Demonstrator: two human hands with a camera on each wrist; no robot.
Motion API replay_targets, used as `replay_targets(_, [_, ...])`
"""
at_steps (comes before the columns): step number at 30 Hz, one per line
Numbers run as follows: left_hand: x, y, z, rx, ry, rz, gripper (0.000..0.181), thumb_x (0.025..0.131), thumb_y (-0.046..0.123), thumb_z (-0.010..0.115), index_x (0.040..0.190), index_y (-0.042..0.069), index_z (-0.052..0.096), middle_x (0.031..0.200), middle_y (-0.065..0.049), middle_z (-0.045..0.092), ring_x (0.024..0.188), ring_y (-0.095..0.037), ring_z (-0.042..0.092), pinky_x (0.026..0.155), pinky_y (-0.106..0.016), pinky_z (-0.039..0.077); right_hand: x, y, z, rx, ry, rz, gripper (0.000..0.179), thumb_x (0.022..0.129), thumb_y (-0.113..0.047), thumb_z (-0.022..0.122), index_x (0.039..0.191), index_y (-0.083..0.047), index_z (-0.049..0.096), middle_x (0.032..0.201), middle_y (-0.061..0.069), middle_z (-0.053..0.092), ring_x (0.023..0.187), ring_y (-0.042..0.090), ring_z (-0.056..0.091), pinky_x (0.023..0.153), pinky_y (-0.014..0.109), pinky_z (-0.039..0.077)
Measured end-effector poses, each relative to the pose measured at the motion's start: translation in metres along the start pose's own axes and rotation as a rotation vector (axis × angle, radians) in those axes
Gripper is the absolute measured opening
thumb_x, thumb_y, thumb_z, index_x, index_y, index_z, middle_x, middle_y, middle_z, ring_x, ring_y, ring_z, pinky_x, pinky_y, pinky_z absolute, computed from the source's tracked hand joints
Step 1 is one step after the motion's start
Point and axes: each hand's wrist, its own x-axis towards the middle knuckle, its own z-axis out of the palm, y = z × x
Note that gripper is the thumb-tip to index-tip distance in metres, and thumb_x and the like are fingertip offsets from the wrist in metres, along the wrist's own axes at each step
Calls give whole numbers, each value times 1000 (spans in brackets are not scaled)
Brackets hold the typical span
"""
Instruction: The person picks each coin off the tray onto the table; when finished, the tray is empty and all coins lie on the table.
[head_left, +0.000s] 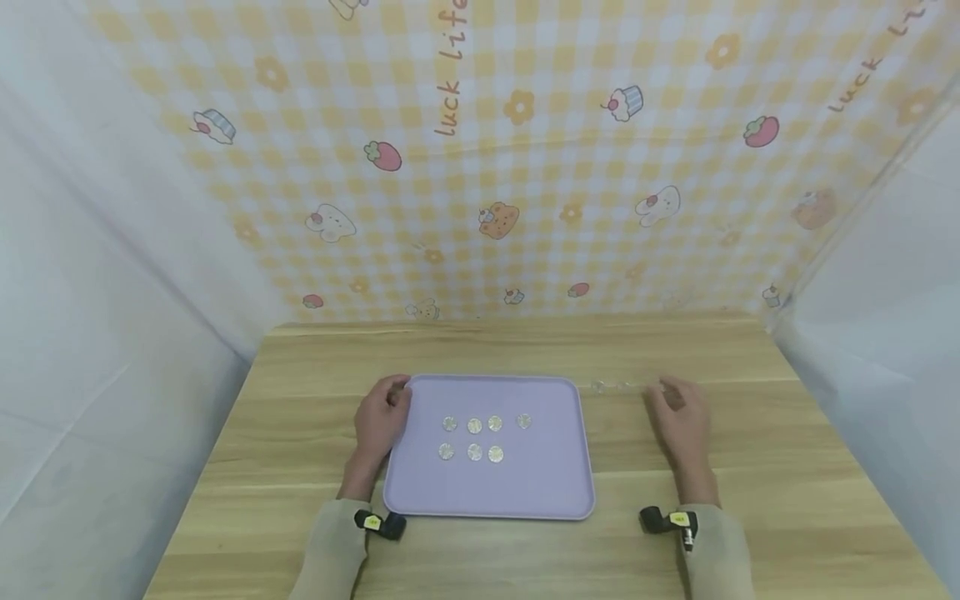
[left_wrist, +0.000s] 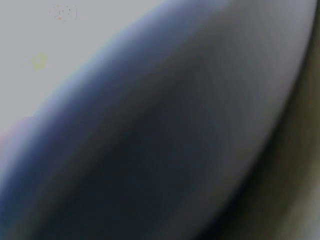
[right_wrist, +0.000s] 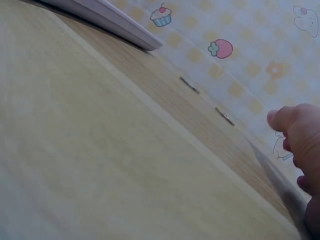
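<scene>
Near the middle of the table is a lilac tray (head_left: 525, 487), with several small, shiny, pale discs (head_left: 475, 426) laid on it in two rows. At the tray's upper left edge my left hand (head_left: 381, 423) grips the rim between thumb and fingers; the left wrist view is too blurred to show the hold. Right of the tray, two more thin discs (head_left: 597, 386) lie on the table, seen nearly edge-on in the right wrist view. Beside them my right hand (head_left: 684, 421) is loosely curled, with nothing visible in its fingers. Its thumb (right_wrist: 282, 119) shows in the right wrist view.
The wooden table (head_left: 480, 562) ends at a yellow checked cloth (head_left: 450, 250) hanging behind it. White sheets (head_left: 877, 333) hang at both sides. Each wrist carries a small black camera (head_left: 655, 520).
</scene>
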Motion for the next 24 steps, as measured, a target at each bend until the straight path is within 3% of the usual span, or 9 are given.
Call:
replay_targets(14, [0, -1, -3, -15, 17, 12, 24, 96, 20, 63, 117, 11, 70, 74, -6, 62, 62, -17, 53, 56, -29, 43, 5, 3, 5, -165, -100, -140, 36, 97, -29, 65, 116, 1, 68, 118, 24, 65, 116, 40, 55, 102, 58, 38])
replay_targets(24, [0, -1, 2, -20, -1, 12, 25, 97, 21, 62, 118, 12, 70, 76, -6, 64, 62, -16, 54, 56, -29, 44, 6, 4, 3, -229, -114, -117, 41, 98, -33, 62, 121, 2, 67, 113, 22, 61, 108, 37, 48, 92, 52, 36])
